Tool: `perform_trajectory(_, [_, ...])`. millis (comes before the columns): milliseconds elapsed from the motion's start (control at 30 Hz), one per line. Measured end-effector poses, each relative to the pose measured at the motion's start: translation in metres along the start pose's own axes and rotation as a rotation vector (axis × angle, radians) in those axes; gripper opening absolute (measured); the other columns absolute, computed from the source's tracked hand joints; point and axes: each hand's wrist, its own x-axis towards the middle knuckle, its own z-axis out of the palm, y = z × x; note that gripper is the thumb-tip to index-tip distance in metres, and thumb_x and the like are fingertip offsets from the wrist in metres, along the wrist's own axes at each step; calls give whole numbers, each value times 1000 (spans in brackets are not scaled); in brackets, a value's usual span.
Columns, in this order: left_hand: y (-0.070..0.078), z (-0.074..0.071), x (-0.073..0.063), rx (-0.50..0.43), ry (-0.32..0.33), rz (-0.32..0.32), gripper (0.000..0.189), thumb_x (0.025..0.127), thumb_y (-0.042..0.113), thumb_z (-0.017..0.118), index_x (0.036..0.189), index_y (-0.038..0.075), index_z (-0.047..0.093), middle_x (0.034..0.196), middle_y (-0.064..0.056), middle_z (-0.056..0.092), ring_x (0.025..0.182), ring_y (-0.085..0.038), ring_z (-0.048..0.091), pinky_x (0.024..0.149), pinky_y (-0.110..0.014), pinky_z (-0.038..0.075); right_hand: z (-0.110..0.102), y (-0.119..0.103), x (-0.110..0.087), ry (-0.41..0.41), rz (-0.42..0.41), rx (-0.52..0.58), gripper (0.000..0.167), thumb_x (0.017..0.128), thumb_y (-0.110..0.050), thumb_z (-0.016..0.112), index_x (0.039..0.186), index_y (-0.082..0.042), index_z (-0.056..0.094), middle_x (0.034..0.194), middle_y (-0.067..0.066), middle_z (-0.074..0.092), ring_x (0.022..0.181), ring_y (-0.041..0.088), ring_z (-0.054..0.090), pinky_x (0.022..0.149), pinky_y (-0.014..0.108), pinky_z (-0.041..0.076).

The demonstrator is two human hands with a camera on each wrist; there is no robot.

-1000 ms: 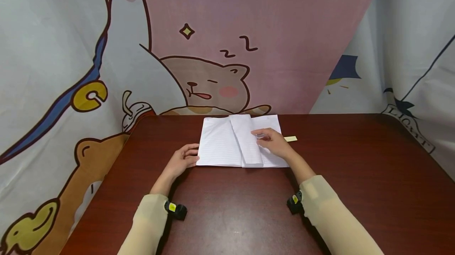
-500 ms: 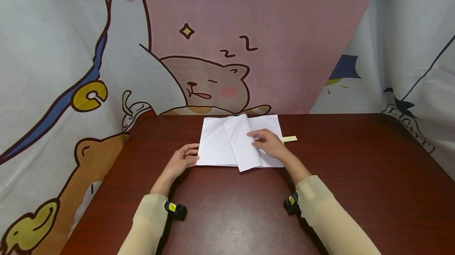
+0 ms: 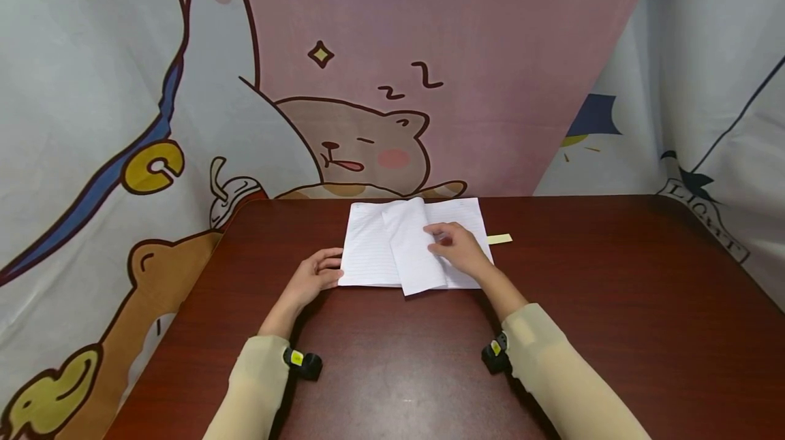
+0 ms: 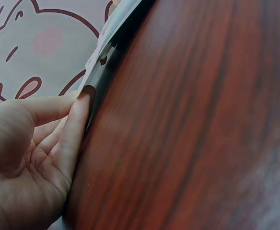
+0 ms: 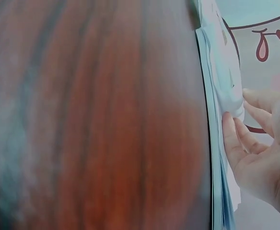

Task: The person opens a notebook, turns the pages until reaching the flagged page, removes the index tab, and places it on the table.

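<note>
An open lined notebook (image 3: 371,242) lies at the far side of the table, its white pages facing up. My left hand (image 3: 309,278) is at its left edge; in the left wrist view the thumb and a finger pinch that edge (image 4: 86,89). One page (image 3: 413,253) is lifted off the right side and slants over the middle, its lower corner past the notebook's front edge. My right hand (image 3: 461,249) pinches this page by its right edge between thumb and fingers. In the right wrist view the page curls at the fingertips (image 5: 227,117).
A pale yellow strip (image 3: 499,239) sticks out from the notebook's right side. The dark red-brown table (image 3: 392,358) extends on both sides and in front. Behind it hangs a cloth (image 3: 490,86) with cartoon animals. Each wrist wears a small black camera (image 3: 303,363).
My right hand has moved left, drawing the page toward the left side; the page's lower corner has swung out over the front edge. The left hand has stayed in place.
</note>
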Motion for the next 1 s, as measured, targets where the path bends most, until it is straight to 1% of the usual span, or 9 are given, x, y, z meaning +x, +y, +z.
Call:
perform_trajectory(200, [-1,-1,0,0,1,2,49,97,2,60,145,1,46,136,-27,57,90,-1,65,74,-18,54,3,-4,1,14,23,4,41,91,-10,70,131,-3,63,120,22,63,104,35,64,96,47,50])
perform_trajectory(400, [-2,-1,0,1,1,0,49,98,2,60,145,1,46,136,-27,57,90,-1,65,75,-18,54,7,-6,2,18,43,15,45,90,-12,71,133,-4,62,122,22,62,104,34,65,94,46,51])
perform_trajectory(733, [-2,-1,1,-6,-3,-2,50,97,3,61,145,2,46,136,-27,57,91,-2,65,75,-18,54,13,-14,3,8,49,3,43,91,-12,71,132,-3,62,123,22,61,104,34,65,94,45,52])
perform_trajectory(1000, [-2,-1,1,-11,1,-4,50,97,3,61,145,2,46,136,-27,57,90,-2,65,75,-18,54,19,-16,4,10,25,4,40,90,-11,71,128,-1,64,123,23,61,102,34,65,92,44,53])
